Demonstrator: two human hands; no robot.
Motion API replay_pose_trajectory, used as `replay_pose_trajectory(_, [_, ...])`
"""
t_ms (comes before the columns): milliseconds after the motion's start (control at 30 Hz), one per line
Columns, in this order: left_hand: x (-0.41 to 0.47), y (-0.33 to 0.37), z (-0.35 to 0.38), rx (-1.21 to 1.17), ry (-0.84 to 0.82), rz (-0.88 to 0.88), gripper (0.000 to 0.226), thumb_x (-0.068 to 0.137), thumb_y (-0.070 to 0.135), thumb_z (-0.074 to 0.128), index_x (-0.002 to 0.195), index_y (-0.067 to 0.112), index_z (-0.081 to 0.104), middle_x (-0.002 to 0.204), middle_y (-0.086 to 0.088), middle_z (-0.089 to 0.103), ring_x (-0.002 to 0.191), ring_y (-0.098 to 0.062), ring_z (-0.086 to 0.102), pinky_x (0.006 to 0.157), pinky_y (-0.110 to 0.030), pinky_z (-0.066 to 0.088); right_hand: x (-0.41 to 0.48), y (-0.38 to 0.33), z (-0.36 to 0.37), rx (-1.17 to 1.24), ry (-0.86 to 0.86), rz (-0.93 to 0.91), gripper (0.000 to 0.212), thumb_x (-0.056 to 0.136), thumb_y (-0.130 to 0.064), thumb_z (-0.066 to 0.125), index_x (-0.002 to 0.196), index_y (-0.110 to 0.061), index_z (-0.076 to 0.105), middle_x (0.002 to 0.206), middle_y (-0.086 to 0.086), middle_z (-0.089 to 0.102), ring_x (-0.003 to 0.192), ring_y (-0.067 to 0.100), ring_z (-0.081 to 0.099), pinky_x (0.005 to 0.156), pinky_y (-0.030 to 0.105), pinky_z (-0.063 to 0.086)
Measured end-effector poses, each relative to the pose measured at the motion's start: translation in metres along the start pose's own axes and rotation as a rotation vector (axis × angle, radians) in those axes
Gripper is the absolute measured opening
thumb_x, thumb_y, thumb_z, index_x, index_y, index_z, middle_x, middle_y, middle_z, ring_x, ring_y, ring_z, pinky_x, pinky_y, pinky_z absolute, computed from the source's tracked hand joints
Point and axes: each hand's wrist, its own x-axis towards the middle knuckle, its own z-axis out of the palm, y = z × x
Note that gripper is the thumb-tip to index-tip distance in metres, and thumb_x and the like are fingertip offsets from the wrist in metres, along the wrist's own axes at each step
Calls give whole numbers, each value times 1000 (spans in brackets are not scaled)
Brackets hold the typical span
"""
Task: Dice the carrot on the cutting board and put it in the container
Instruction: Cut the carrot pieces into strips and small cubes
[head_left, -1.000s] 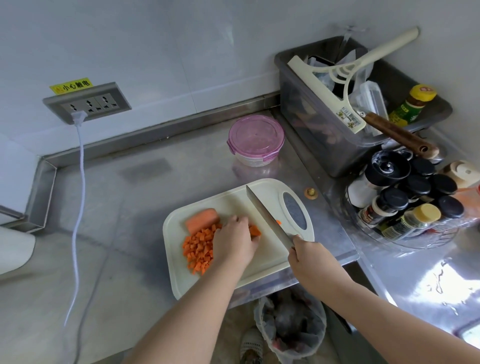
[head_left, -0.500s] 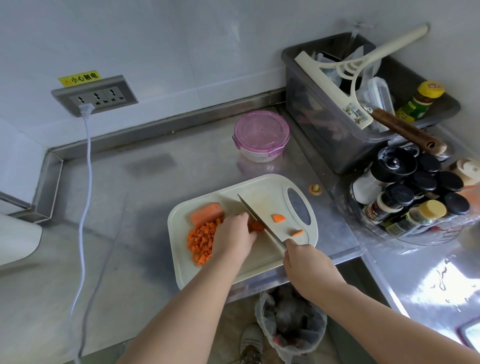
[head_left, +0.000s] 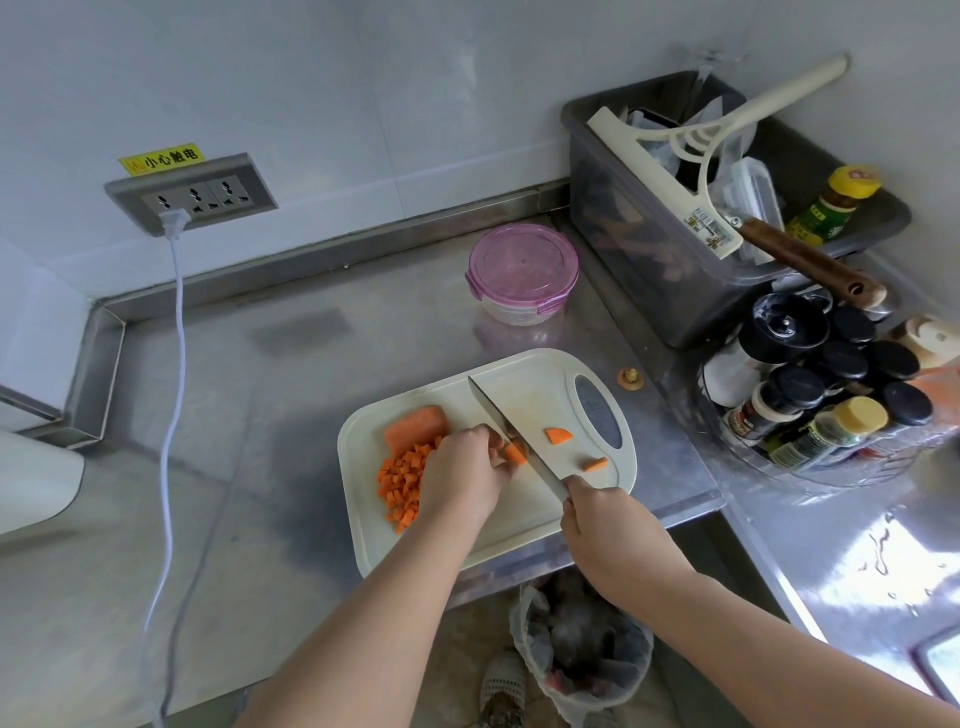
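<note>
- A small carrot piece (head_left: 515, 453) is pinned on the cutting board (head_left: 530, 514) under the fingertips of the left hand (head_left: 460, 475), whose grip is curled closed over it.
- The knife (head_left: 511, 434) is held by its handle in the closed grip of the right hand (head_left: 605, 527); the blade lies directly against the pinned piece, on its right side.
- The left fingertips are just beside the blade, so a slip of the small piece or an unguided cut could catch them.
- A pile of diced carrot (head_left: 402, 483) sits to the left of the left hand, with an uncut carrot chunk (head_left: 415, 427) behind it.
- Two loose slices (head_left: 558, 435) lie right of the blade; one is near the board's edge and could be knocked onto the worktop (head_left: 260, 415).
- The board overhangs the worktop's front edge slightly, it seems, so hard chopping could shift it.
- The container (head_left: 523, 273) stands well behind the board with its pink lid on; the lid is judged to need removing before any dice are transferred.
</note>
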Motion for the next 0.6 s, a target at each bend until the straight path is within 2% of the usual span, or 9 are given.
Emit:
replay_pose_trajectory(100, [-1,3,-2,66,0,4,25,85,36,66,96,15,62,95,-1,68,91,-22,64,76,-35,52,2,1,1,-20,-38,8,35,96,-3,45,130,-8,44,91,1,56,71,19,60,58,28,47])
replay_pose_trajectory(167, [-1,4,-3,112,8,17,27,86,38,65,97,13,61,99,-3,67,93,-24,63,76,-35,51,3,0,1,28,-45,23,35,97,-9,44,132,-11,43,90,0,56,66,15,55,62,28,50])
replay_pose_trajectory(233, [-1,6,-3,136,11,24,28,87,39,63,98,13,61,100,-4,67,93,-25,62,75,-36,51,2,-3,-2,105,-26,64,25,100,-17,35,122,-13,46,88,1,51,74,18,54,71,32,50])
replay_pose_trajectory(300, [-1,8,-2,152,9,26,27,89,38,62,100,13,61,100,-4,67,93,-25,63,74,-34,50,0,-7,-5,151,3,88,23,101,-20,29,114,-13,47,88,3,49,85,26,58,75,36,48])
replay_pose_trajectory(400, [-1,9,-2,181,10,25,28,90,39,61,103,13,61,101,-5,67,94,-25,63,71,-32,46,0,-9,-6,148,-11,110,23,101,-19,29,114,-13,46,96,8,55,95,30,61,77,37,49])
replay_pose_trajectory(500, [0,10,-1,190,4,17,30,90,38,61,103,12,61,102,-6,67,96,-26,62,73,-33,47,6,-6,2,121,-50,117,25,100,-16,37,124,-12,45,102,6,62,91,25,65,77,34,55])
replay_pose_trajectory(600, [1,10,0,171,-4,0,29,89,37,62,102,11,62,102,-8,68,97,-27,62,75,-33,48,12,-3,10,109,-82,102,44,98,-11,50,140,-15,37,100,0,65,84,16,69,74,30,60])
